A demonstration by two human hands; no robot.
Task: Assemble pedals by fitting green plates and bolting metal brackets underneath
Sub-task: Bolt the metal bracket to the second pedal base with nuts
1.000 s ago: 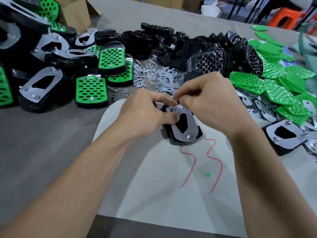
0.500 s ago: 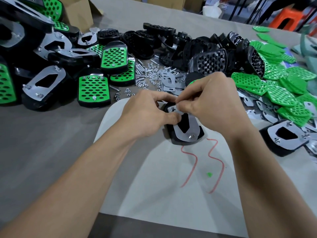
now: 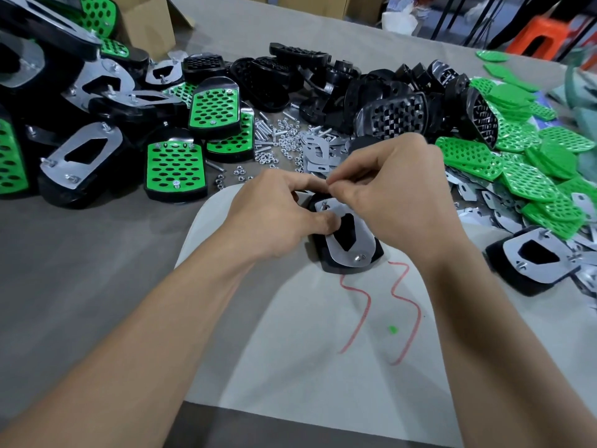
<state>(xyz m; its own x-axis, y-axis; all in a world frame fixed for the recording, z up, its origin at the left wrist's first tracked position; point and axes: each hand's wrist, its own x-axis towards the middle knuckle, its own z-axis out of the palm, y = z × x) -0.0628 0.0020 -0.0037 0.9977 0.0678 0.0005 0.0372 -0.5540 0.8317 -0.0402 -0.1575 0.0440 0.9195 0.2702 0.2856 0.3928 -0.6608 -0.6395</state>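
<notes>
Steel bracket (image 3: 336,244) lies on the upturned black pedal (image 3: 342,268), which sits on the white sheet (image 3: 323,367) on the tabletop (image 3: 80,270) just before us. We judge this the bolting step. The near bolt (image 3: 357,258) is through the bracket. Our right hand (image 3: 394,202) pinches a small part, hidden from us, at the far end, and our left hand (image 3: 281,215) grips the pedal's edge. Next comes careful threading. The pedal's long axis runs away from us, leaning left.

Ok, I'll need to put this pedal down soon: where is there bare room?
Grey cloth left of the white sheet, below the finished pedals, and the sheet's near half. Crowded: nuts and bolts ahead, green plates and brackets right.
</notes>
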